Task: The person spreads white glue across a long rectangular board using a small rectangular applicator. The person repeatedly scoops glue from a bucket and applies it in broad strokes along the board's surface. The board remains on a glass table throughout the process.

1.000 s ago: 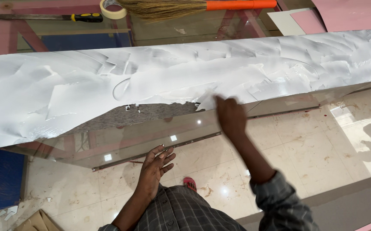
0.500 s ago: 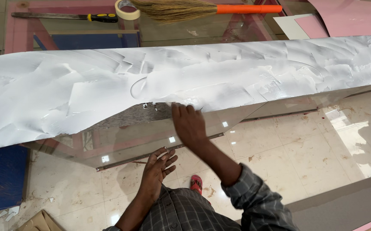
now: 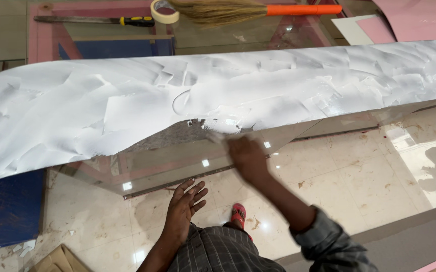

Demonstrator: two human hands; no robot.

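A long glass sheet (image 3: 328, 166) lies flat in front of me, its far half covered by wrinkled white paper (image 3: 127, 106) with a torn near edge. My right hand (image 3: 247, 157) is blurred on the bare glass just below that torn edge. Its fingers are curled towards a small pale smear (image 3: 217, 137) at the paper's rim, and I cannot tell if it holds anything. With its fingers spread, my left hand (image 3: 185, 201) rests flat by the glass's near edge and holds nothing.
Beyond the paper lie a broom with an orange handle (image 3: 278, 9), a roll of tape (image 3: 163, 11) and a long tool with a yellow-black grip (image 3: 127, 21). Pink boards (image 3: 414, 20) sit at the far right. Marble floor and a red sandal (image 3: 238, 215) show through the glass.
My right hand has moved left, then back right, along the torn paper edge. My left hand has stayed where it was.
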